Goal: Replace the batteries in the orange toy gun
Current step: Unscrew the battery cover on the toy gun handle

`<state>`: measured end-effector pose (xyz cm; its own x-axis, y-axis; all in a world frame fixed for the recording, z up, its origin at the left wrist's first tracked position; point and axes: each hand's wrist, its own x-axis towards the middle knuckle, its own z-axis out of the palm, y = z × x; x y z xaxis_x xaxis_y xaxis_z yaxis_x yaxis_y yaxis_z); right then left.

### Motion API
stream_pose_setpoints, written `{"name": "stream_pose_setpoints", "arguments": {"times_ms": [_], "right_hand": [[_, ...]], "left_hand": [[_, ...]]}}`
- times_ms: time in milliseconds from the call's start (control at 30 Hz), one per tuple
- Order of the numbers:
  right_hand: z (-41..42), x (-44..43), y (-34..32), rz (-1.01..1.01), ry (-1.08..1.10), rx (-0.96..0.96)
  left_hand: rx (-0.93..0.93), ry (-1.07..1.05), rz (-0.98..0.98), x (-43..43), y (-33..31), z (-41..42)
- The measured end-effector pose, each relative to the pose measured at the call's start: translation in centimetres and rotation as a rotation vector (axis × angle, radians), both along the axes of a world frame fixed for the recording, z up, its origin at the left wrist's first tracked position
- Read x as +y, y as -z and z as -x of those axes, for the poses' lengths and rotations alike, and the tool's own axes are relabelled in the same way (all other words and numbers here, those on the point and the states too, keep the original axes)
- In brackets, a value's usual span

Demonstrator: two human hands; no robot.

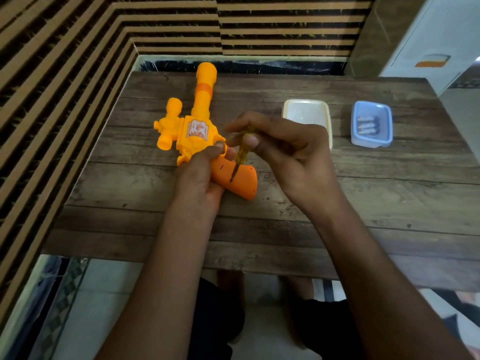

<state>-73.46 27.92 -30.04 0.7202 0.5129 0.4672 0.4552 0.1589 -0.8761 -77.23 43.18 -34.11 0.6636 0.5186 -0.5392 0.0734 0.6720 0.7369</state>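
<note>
Item: orange toy gun, lying on its side at the left-centre of the wooden tabletop, barrel pointing away from the person.

Markings: one white-and-orange sticker on the body; its print is too blurred to read. No other writing is legible.

Left hand: fingers curled round the gun by the trigger guard, holding it against the tabletop.

Right hand: fingers pinch a screwdriver with a yellowish handle, held nearly upright, its tip touching the darker orange grip.

Also present: a cream-rimmed white tub, partly hidden by the right hand. Well to its right, a blue tub holding three batteries side by side. Striped brown-and-black walls stand behind and to the left.
</note>
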Motion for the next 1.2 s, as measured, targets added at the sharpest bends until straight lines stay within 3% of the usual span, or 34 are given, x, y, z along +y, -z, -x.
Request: {"name": "stream_pose_setpoints", "arguments": {"times_ms": [167, 333, 533, 767, 933, 1200], "right_hand": [[0.1, 0.9, 0.3, 0.0, 0.104, -0.111], [0.2, 1.2, 0.1, 0.015, 0.077, -0.101], [0.8, 2.0, 0.0, 0.037, 0.212, -0.164], [1.1, 1.9, -0.5, -0.007, 0.036, -0.017], [1.3, 2.4, -0.3, 0.014, 0.169, -0.101], [1.6, 2.1, -0.2, 0.043, 0.121, -0.104]], "left_hand": [[-0.018, 0.033, 0.006, 0.1, 0.1, 0.0], [-0.037, -0.003, 0.04, 0.0, 0.2, 0.1], [-0.053, -0.022, 0.037, -0.4, -0.2, 0.2], [-0.032, -0.043, 0.044, -0.5, -0.4, 0.2], [-0.049, -0.03, 0.023, -0.6, -0.6, 0.6], [-0.026, -0.023, 0.012, -0.7, -1.0, 0.8]]}}
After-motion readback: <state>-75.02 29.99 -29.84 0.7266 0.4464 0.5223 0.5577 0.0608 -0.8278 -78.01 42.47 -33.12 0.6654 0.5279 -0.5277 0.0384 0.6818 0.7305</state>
